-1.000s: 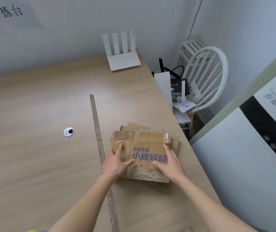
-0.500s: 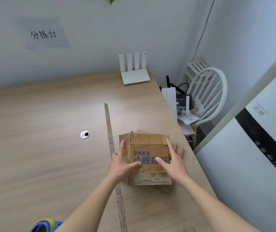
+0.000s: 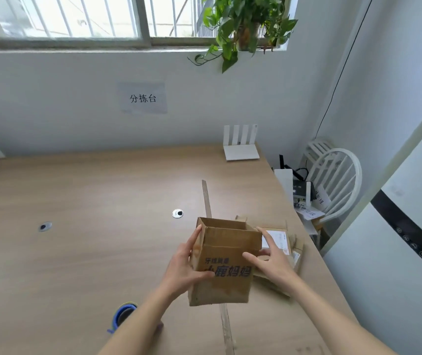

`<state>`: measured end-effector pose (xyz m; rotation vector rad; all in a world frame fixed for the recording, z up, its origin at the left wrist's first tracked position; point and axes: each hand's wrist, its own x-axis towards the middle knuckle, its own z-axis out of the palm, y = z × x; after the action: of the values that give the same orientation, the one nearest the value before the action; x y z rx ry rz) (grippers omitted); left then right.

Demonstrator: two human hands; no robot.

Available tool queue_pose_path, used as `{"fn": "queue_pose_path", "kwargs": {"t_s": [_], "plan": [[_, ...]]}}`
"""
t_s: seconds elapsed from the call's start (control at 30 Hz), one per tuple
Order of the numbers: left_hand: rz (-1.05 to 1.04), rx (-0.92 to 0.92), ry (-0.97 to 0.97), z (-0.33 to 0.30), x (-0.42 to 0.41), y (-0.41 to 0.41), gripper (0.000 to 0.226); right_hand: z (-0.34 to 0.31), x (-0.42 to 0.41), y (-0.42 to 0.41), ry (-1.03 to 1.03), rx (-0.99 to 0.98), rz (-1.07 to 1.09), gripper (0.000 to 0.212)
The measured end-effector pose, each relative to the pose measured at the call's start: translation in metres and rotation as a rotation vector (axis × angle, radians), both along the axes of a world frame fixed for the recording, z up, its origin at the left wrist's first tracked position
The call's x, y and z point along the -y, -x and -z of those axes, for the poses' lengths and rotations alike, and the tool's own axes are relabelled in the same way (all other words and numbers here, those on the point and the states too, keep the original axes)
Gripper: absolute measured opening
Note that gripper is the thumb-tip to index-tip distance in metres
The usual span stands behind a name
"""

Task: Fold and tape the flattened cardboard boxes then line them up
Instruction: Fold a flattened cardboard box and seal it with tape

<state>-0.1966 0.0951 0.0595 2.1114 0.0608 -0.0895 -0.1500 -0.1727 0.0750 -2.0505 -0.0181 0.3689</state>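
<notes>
A brown cardboard box (image 3: 224, 283) with blue printed characters stands opened into a square tube above the wooden table (image 3: 89, 226), its top open. My left hand (image 3: 185, 265) grips its left wall, thumb on the front face. My right hand (image 3: 271, 262) holds its right front corner with fingers spread. Several flattened cardboard boxes (image 3: 279, 242) lie stacked on the table just right of it, the top one bearing a white label. A tape dispenser (image 3: 124, 312) with a blue roll sits near my left forearm, partly hidden.
A long thin wooden strip (image 3: 206, 198) runs down the table under the box. A white router (image 3: 240, 147) stands at the far edge. Two round cable holes (image 3: 177, 213) mark the tabletop. A white chair (image 3: 332, 183) and a white appliance (image 3: 396, 265) stand to the right.
The top box was lifted off the flat stack and spread open into a tube. The camera tilted up, bringing the window, plant and tape dispenser into view.
</notes>
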Motion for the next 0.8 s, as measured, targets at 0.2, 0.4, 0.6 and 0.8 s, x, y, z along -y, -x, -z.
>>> {"fn": "queue_pose_path", "kwargs": {"t_s": [0.2,0.4,0.6,0.8], "plan": [[-0.049,0.011,-0.049,0.013,-0.012,0.045,0.123,0.019,-0.019,0.037,0.089,0.039,-0.065,0.045],[-0.072,0.023,-0.026,0.037,-0.006,0.064,0.107,0.04,-0.03,0.059,0.221,0.112,-0.048,0.025],[-0.02,-0.055,-0.07,0.072,0.0,0.079,0.073,0.074,-0.039,0.073,0.369,0.206,-0.173,0.022],[-0.062,-0.037,-0.066,0.086,-0.005,0.087,0.083,0.095,-0.037,0.08,0.391,0.264,-0.225,0.016]]}}
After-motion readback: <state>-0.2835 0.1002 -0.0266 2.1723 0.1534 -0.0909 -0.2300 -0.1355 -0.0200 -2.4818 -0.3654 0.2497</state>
